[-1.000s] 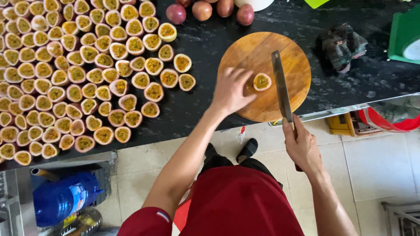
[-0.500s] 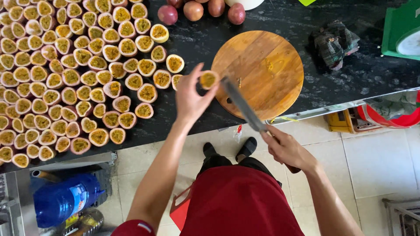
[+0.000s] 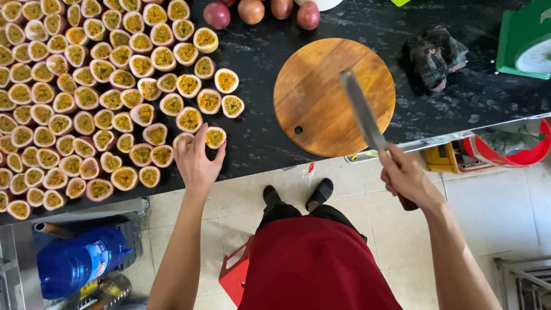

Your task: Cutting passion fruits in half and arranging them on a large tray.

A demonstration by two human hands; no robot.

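At the far left, rows of halved passion fruits with pale rinds and yellow seedy pulp (image 3: 86, 97) cover the black stone desk (image 3: 258, 51), cut faces up. At the near right edge of that spread the left hand (image 3: 198, 163) rests palm down, its fingers (image 3: 202, 135) closed lightly round two more halved fruits, one by the fingertips at its left (image 3: 182, 139) and one at its right (image 3: 215, 136), both touching the desk at the end of a row. Half a second ago this hand was in the air with a half pinched in its fingertips over the board's left rim; a second ago it pressed a half on the board itself. So the cut pieces have travelled from board to pile, and the round wooden cutting board (image 3: 321, 86) now lies bare. Far beyond it, four whole reddish-purple passion fruits (image 3: 252, 10) sit uncut at the desk's far edge. The right hand (image 3: 404, 178) grips a dark handle firmly, holding the long steel knife (image 3: 363, 112) with its blade angled over the board's right half, lifted clear of the wood as far as can be told. Further right lie a dark crumpled cloth (image 3: 435, 54) and a green scale (image 3: 525, 40).
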